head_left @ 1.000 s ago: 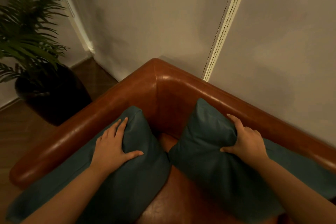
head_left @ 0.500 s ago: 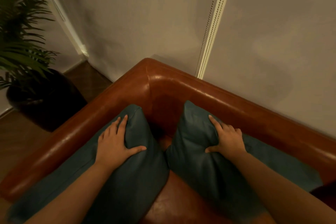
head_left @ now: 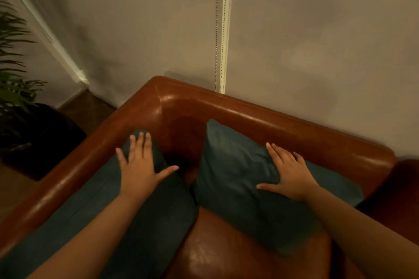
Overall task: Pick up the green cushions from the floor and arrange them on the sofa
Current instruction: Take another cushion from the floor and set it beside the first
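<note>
Home living room: brown leather sofa (head_left: 260, 118) against a wall, dark potted palm (head_left: 20, 102), wooden floor (head_left: 86, 108).

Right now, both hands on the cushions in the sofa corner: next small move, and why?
Probably lift both hands away. The left cushion leans on the sofa's arm, the right cushion on its back, and both look settled. The left hand and right hand lie flat and open, pressing rather than gripping, so little seems left to adjust.
</note>
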A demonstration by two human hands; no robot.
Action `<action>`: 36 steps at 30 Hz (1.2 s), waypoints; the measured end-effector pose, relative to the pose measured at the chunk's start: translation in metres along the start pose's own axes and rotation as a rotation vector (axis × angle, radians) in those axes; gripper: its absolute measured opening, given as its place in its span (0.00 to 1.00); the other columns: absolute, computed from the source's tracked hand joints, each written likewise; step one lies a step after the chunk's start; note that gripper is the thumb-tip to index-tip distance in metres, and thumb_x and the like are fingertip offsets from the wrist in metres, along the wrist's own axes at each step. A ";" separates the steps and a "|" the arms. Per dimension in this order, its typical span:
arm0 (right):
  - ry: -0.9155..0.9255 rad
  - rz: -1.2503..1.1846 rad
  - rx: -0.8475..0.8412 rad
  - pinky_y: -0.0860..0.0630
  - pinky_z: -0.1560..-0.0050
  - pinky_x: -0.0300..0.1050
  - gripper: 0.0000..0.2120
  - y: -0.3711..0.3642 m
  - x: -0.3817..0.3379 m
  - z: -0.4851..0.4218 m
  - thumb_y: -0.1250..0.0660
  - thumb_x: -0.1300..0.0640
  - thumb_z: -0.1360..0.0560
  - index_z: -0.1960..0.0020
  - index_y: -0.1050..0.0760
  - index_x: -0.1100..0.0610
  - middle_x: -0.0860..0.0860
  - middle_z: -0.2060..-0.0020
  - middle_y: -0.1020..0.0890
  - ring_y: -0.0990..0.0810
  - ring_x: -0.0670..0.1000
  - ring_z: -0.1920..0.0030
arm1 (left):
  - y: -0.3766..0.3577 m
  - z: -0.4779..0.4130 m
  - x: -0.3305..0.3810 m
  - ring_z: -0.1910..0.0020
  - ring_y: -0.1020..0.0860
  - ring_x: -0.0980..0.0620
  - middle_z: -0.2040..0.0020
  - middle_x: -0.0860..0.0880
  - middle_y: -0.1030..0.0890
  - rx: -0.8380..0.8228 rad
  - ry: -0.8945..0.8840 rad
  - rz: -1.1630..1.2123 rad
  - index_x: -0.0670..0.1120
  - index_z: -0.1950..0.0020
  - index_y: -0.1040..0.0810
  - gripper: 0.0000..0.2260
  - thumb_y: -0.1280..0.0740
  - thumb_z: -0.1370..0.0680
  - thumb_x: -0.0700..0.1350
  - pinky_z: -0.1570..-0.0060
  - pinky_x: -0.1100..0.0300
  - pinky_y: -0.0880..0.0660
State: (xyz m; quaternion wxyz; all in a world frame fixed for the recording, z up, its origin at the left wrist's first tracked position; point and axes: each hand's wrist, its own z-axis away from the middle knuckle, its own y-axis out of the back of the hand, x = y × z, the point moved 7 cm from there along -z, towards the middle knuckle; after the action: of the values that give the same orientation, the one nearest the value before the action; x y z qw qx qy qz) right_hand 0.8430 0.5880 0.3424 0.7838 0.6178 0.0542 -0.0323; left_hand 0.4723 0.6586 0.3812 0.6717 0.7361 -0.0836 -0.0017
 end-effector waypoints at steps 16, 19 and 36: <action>-0.277 0.145 -0.115 0.49 0.27 0.62 0.68 -0.010 0.101 0.090 0.27 0.29 0.44 0.24 0.70 0.49 0.56 0.27 0.39 0.40 0.58 0.27 | -0.055 -0.062 0.229 0.28 0.39 0.43 0.27 0.45 0.37 -0.486 -0.721 -0.393 0.54 0.22 0.55 0.62 0.22 0.46 0.66 0.29 0.42 0.45; -0.215 0.175 -0.065 0.47 0.29 0.62 0.66 -0.001 0.086 0.078 0.26 0.31 0.43 0.23 0.66 0.48 0.56 0.30 0.35 0.37 0.59 0.30 | -0.054 -0.059 0.207 0.32 0.33 0.44 0.31 0.47 0.33 -0.483 -0.631 -0.392 0.53 0.23 0.49 0.58 0.22 0.45 0.65 0.34 0.44 0.38; -0.339 0.126 -0.115 0.57 0.30 0.72 0.64 -0.010 0.087 0.069 0.22 0.38 0.40 0.24 0.68 0.44 0.56 0.23 0.48 0.52 0.57 0.23 | -0.061 -0.049 0.205 0.23 0.55 0.43 0.21 0.46 0.53 -0.477 -0.588 -0.352 0.49 0.23 0.65 0.67 0.20 0.45 0.61 0.28 0.37 0.54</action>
State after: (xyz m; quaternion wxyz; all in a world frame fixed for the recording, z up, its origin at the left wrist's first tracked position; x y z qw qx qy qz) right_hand 0.9317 0.5197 0.3373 0.8163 0.5598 -0.1156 -0.0834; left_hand 0.6871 0.6870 0.3482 0.7605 0.5310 -0.1419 -0.3458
